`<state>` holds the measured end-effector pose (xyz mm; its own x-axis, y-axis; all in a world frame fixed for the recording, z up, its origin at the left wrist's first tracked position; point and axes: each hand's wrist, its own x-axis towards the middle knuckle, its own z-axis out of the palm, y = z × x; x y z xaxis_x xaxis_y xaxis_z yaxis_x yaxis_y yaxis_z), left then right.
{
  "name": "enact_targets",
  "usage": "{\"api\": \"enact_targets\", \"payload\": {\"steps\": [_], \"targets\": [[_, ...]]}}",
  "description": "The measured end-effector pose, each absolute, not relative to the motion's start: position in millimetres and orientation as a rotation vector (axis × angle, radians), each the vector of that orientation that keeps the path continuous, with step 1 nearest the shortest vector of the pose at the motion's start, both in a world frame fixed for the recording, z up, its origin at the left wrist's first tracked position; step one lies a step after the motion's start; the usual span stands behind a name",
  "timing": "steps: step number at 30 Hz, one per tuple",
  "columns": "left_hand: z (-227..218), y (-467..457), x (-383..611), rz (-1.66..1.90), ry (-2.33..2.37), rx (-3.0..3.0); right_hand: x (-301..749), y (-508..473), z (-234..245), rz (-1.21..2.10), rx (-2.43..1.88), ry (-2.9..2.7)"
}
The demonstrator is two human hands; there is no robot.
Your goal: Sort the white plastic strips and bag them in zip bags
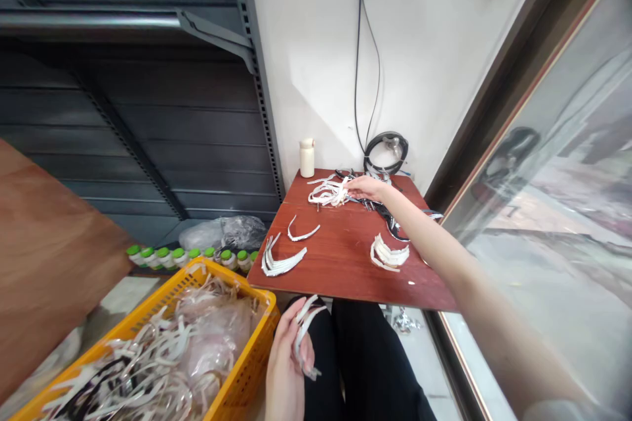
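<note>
Facing a white wall (316,46) behind a red-brown bench (340,233). Low on the left, beside the bench, a yellow basket (251,344) full of tangled strips (165,342) and clear plastic (214,329). Reaching to the bench's back with the right hand (366,188), touching a loopy heap of white strips (330,193); cannot tell if pinched together. Holding a few loose strips (299,337) in the left hand (286,360), curled round them, in front of the bench. Near the front edge, a left bunch (282,266) and a right bunch (390,256), both bent.

Bright wall (311,33), shadowed shelving (182,95), stretched edges
</note>
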<state>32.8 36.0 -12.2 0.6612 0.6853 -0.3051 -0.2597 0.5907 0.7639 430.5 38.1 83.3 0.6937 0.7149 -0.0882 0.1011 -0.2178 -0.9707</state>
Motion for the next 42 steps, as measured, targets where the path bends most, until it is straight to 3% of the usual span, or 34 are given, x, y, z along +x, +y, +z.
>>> {"api": "enact_targets", "payload": {"steps": [10, 21, 25, 31, 35, 42], "targets": [[-13.8, 24.5, 30.3, 0.556, 0.583, 0.772, 328.5, -74.9, 22.5, 0.662, -1.361, -0.49], [-8.8, 9.4, 32.7, 0.501, 0.561, 0.811, 269.0, -147.0, -45.1, 0.455, -1.469, -0.159], [-3.8, 6.7, 32.9, 0.501, 0.563, 0.823, 269.2, -156.6, -51.7, 0.216, -1.826, -0.243], [2.8, 5.2, 32.2, 0.534, 0.584, 0.806, 264.2, -162.5, -46.1, -0.526, -2.239, -0.672], [-0.1, 3.7, 32.4, 0.512, 0.572, 0.824, 259.3, -144.5, -40.4, -0.488, -2.251, -1.101], [-3.3, 6.4, 30.5, 0.514, 0.57, 0.814, 263.3, -126.2, -28.5, -0.311, -2.32, -1.242]]}}
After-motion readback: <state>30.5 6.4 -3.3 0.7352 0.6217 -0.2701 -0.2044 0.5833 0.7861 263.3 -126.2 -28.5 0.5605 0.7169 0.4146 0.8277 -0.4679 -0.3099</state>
